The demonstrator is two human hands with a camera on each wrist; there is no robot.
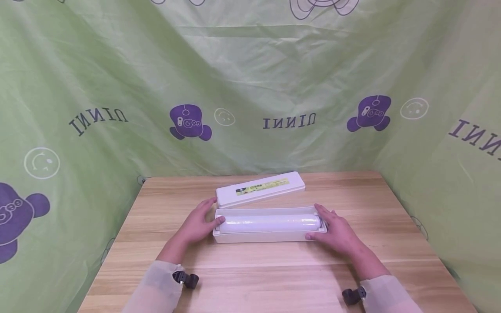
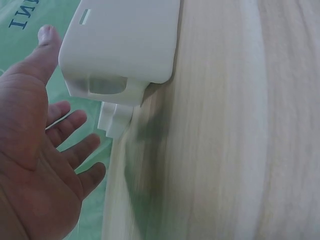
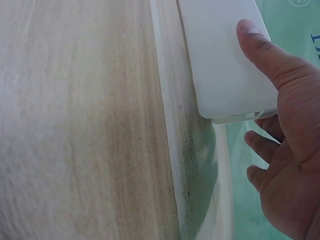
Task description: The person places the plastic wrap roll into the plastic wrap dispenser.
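A long white plastic box (image 1: 262, 238) lies lidless on the table, with a roll of cling film (image 1: 266, 223) inside it. Behind it, slightly askew, is its white lid (image 1: 227, 197) bearing a yellow-green label. My left hand (image 1: 197, 224) is at the box's left end, thumb over the corner; in the left wrist view its fingers are spread apart beside the end wall. My right hand (image 1: 339, 234) grips the right end, thumb (image 3: 260, 47) on the front wall and forefinger at the back corner. Its other fingers stand loosely off the end.
The wood-grain table (image 1: 250, 278) stretches in front of the box and to both sides. A green printed curtain (image 1: 250, 78) hangs behind the table and along its left and right edges. A black wrist camera (image 1: 191, 281) sticks out from the left sleeve, another (image 1: 352, 296) from the right.
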